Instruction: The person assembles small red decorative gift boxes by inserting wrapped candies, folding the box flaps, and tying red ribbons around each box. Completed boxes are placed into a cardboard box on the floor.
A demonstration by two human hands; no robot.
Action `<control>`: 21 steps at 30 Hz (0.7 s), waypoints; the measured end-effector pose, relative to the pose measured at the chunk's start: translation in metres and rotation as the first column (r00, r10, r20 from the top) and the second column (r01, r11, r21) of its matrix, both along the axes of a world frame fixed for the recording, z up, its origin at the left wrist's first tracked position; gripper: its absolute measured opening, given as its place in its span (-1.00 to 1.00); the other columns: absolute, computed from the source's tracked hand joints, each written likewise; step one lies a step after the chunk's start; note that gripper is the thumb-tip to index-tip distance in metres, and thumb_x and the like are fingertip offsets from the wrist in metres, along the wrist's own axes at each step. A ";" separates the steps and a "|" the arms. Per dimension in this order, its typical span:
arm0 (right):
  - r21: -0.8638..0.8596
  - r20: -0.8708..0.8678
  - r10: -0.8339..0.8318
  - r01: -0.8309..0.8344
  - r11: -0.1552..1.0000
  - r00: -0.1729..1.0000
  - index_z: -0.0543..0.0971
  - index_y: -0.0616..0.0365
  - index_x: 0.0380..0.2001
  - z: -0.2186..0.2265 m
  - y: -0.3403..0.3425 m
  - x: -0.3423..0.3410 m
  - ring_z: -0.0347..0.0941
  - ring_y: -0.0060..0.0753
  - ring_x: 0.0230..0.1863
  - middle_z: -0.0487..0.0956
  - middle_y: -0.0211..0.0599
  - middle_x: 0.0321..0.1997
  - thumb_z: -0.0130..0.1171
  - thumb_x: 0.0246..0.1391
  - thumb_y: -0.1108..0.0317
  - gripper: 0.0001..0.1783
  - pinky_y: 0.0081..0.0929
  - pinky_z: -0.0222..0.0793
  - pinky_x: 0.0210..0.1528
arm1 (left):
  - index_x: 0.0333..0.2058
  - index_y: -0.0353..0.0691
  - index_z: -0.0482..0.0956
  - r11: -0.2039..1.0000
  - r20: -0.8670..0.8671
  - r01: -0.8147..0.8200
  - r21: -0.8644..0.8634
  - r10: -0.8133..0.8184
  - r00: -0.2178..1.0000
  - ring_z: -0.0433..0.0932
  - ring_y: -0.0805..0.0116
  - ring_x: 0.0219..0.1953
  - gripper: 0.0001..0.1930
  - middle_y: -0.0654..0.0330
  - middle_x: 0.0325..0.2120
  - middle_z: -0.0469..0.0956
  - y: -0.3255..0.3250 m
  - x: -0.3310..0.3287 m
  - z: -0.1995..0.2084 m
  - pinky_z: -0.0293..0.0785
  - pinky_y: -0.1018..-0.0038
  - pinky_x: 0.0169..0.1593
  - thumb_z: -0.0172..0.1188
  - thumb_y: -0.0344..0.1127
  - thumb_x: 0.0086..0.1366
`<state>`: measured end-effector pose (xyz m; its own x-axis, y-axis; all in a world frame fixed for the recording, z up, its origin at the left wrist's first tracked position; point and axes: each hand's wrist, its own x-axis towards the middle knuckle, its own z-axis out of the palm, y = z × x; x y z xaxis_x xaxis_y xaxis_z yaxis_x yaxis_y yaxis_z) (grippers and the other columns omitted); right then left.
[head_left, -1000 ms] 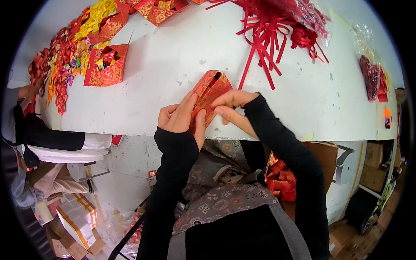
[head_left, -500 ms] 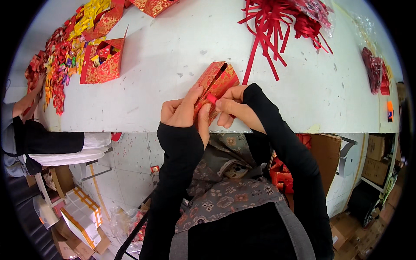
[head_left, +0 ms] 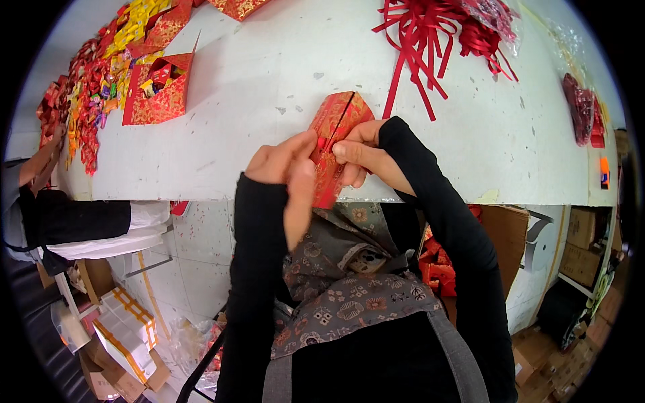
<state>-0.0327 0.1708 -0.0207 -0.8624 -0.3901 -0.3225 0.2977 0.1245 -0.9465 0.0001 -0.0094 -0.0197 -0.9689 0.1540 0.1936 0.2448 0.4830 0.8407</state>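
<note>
Over the table's front edge I hold a small red gift box point(head_left: 347, 111) with a gold pattern, tilted, its two top edges drawn together along a dark slit. My left hand point(head_left: 285, 158) is closed at the box's left side, its fingertips against the box; its thumb is smeared by motion. My right hand point(head_left: 366, 158) pinches at the slit with thumb and forefinger, the other fingers curled behind the box. A short bit of red ribbon point(head_left: 324, 143) shows between the two hands' fingertips; the rest of it is hidden.
Loose red ribbons point(head_left: 420, 57) lie at the back right. At the left stand an open patterned box point(head_left: 164, 101) holding small packets and a heap of wrapped sweets point(head_left: 87, 111). A co-worker's arm point(head_left: 40, 164) reaches in there. A carton point(head_left: 500, 235) stands below the table.
The box has turned more upright, and its slit has narrowed. The ribbon, plain at my right thumb before, is now mostly hidden. My left thumb has swung down off the box's face.
</note>
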 end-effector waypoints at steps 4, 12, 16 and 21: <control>0.024 -0.028 0.021 -0.021 1.000 0.999 0.49 0.33 -0.53 -0.001 0.000 0.000 0.45 -0.57 -0.61 0.53 -0.24 -0.65 0.07 0.08 0.29 -0.72 -0.67 0.35 -0.54 | -0.30 -0.34 0.53 0.994 0.328 -0.035 0.100 0.000 0.945 0.47 0.45 -0.53 -0.81 0.13 -0.56 0.54 0.004 -0.017 0.007 0.38 0.58 -0.41 0.04 -0.34 0.22; 0.091 -0.150 -0.057 0.071 0.993 0.987 0.45 0.27 -0.45 -0.007 0.002 0.005 0.39 -0.68 -0.65 0.50 -0.35 -0.63 0.13 0.04 0.29 -0.78 -0.72 0.29 -0.56 | -0.32 -0.37 0.51 0.933 -0.278 -0.162 -0.322 0.071 0.958 0.49 0.53 -0.43 -0.81 0.16 -0.40 0.59 0.017 -0.009 -0.002 0.40 0.53 -0.30 0.07 -0.34 0.21; -0.046 -0.193 -0.170 0.164 0.985 0.967 0.42 0.24 -0.44 0.022 0.041 0.034 0.32 -0.68 -0.67 0.47 -0.34 -0.64 0.15 -0.05 0.35 -0.81 -0.77 0.19 -0.62 | -0.21 -0.35 0.41 0.903 0.041 -0.317 0.289 0.319 0.947 0.42 0.31 -0.08 -0.71 -0.01 -0.07 0.44 -0.001 -0.023 -0.005 0.28 0.41 0.02 -0.07 -0.21 0.28; -0.666 -0.186 -0.140 -0.020 0.746 0.972 0.41 0.30 -0.35 0.026 0.090 0.052 0.33 -0.52 -0.67 0.54 -0.04 -0.38 -0.04 -0.11 0.43 -0.79 -0.38 0.20 -0.42 | -0.21 -0.40 0.40 0.668 -0.041 -0.203 0.716 0.331 0.943 0.42 0.24 -0.02 -0.67 -0.04 -0.05 0.42 -0.044 -0.040 0.059 0.29 0.40 0.04 -0.13 -0.19 0.32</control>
